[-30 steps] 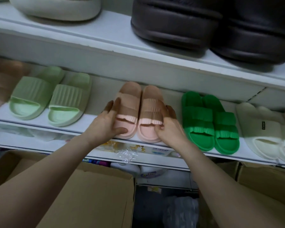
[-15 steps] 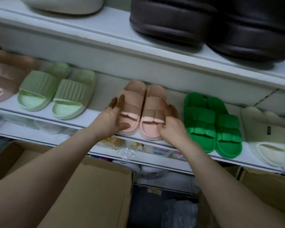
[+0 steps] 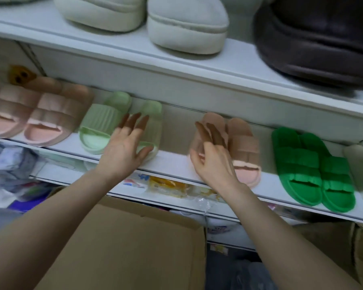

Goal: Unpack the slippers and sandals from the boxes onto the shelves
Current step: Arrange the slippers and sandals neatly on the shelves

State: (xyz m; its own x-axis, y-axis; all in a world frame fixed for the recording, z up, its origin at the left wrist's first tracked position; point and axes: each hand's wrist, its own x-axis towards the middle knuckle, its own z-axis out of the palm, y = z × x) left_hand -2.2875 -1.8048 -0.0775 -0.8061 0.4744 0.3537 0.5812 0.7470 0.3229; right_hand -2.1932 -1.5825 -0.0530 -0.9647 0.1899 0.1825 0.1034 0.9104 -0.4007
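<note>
1. Standing in two tiers, white shelving fills the view: an upper shelf [image 3: 134, 49] and a middle shelf [image 3: 176, 166], both painted white, with a plain pale back panel behind the middle tier.
2. The middle shelf carries, from left to right, a large pink pair [image 3: 36, 118], a light green pair [image 3: 105, 124], a smaller pink pair [image 3: 241, 143], a bright green pair [image 3: 314, 168] and the edge of a cream slipper [image 3: 360, 164]. All sit toes outward, pairs side by side.
3. The upper shelf holds cream slippers [image 3: 184, 24] and a dark brown pair [image 3: 314, 42].
4. The left hand [image 3: 124, 149] lies over the right slipper of the light green pair, fingers [image 3: 132, 122] straight and spread, gripping nothing.
5. The right hand [image 3: 214, 164] is at the left slipper of the smaller pink pair, fingers [image 3: 210, 132] extended and close together, holding nothing; whether they touch the strap cannot be told because of blur.
6. Beneath the middle shelf, packaged goods in clear wrapping [image 3: 170, 185] sit on a lower level.
7. An open cardboard box [image 3: 124, 237] stands below the arms; a second cardboard box [image 3: 360, 248] stands at the right edge. The lighting is dim.
</note>
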